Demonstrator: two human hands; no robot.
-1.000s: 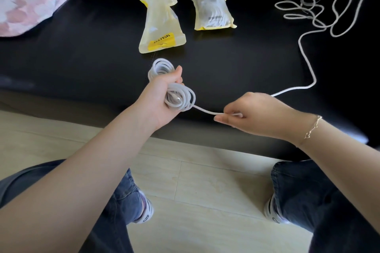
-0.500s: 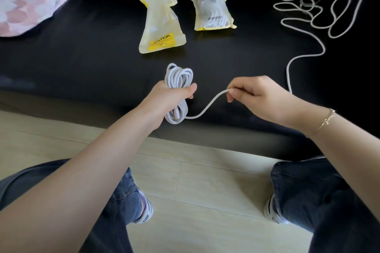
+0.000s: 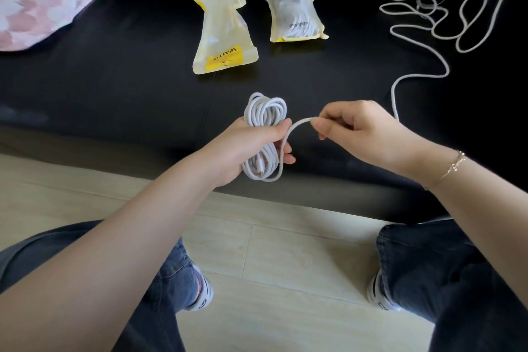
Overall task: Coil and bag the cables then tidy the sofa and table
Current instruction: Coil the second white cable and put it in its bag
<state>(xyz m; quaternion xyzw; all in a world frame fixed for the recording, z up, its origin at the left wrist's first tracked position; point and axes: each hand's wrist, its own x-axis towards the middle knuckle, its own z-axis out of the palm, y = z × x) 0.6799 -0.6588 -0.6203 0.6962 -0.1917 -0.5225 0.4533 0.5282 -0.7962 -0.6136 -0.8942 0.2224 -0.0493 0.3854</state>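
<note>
So the black sofa [image 3: 114, 88] filled the whole top half of the frame, with a pink patterned cushion [image 3: 34, 0] in the upper left. The loose end of my white cable [image 3: 423, 17] was sprawled in the upper right. Two yellowish plastic bags [image 3: 224, 34] sat top center, the right one [image 3: 295, 16] already stuffed. Mid-frame, my left hand [image 3: 243, 151] was wrapped around the coiled bundle [image 3: 265, 134], and my right hand [image 3: 363, 131] pinched the strand just beside it.
</note>
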